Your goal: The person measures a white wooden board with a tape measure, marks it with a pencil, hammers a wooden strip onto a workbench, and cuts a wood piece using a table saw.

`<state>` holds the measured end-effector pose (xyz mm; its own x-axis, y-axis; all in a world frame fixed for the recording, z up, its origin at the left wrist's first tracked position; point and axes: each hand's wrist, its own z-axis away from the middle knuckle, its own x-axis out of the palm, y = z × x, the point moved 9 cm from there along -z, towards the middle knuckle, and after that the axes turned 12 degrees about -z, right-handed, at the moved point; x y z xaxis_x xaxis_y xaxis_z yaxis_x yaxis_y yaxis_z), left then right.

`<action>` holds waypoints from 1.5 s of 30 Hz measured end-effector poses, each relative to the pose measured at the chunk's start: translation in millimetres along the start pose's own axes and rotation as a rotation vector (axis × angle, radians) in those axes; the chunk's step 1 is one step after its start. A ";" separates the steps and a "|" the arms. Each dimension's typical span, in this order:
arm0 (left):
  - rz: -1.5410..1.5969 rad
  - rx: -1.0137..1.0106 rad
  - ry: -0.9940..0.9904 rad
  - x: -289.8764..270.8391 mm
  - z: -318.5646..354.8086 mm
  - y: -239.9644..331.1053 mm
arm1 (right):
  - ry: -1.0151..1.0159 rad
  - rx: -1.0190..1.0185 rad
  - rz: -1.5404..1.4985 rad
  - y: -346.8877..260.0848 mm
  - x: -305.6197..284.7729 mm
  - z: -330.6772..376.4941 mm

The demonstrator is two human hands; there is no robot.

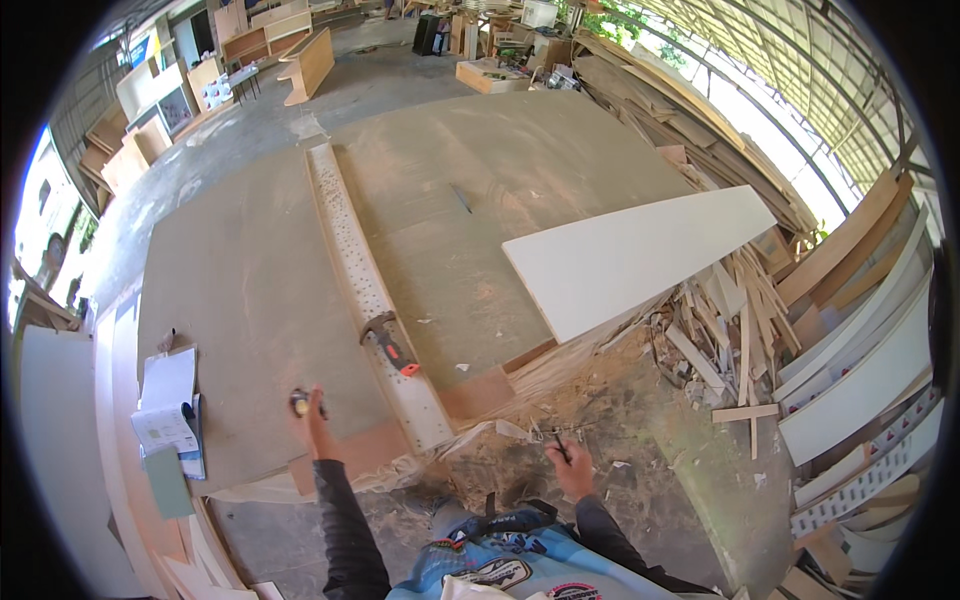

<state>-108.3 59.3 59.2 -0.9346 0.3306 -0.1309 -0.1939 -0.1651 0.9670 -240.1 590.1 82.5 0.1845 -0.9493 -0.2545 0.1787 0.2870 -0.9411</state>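
Observation:
My left hand [315, 432] is closed around a small black and yellow tape measure [298, 403], held over the left part of the large brown work table [240, 290]. Beyond the table's near edge, my right hand [573, 470] grips a thin dark pen [562, 448] that points up and forward. Between the hands, a long narrow pale strip [350, 245] dotted with small marks or holes runs away from me across the table. On its near part lies a black and red hand-held power tool [392, 345].
A large white tapered panel [640, 258] overhangs the table's right edge. Papers [165, 400] lie at the left edge, and a thin dark piece [461, 198] farther back. Wood offcuts [715, 325] and leaning boards [860, 370] crowd the right. Debris covers the floor [640, 520] near me.

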 end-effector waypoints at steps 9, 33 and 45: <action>0.303 -0.495 -0.703 240.7 317.8 -32.6 | -0.297 -0.456 -0.161 -75.5 -37.3 -25.2; -0.176 -0.449 -1.329 543.7 401.6 -17.7 | -0.337 -0.298 0.405 -44.6 -206.3 -267.7; 0.102 -0.241 -0.735 567.8 284.9 -3.9 | -0.594 -0.361 0.631 -46.4 -258.6 -387.7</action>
<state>-553.3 512.4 43.4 -0.5305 0.8197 0.2160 -0.2558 -0.3978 0.8811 -670.8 772.6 105.7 0.6263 -0.3822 -0.6795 -0.4145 0.5749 -0.7055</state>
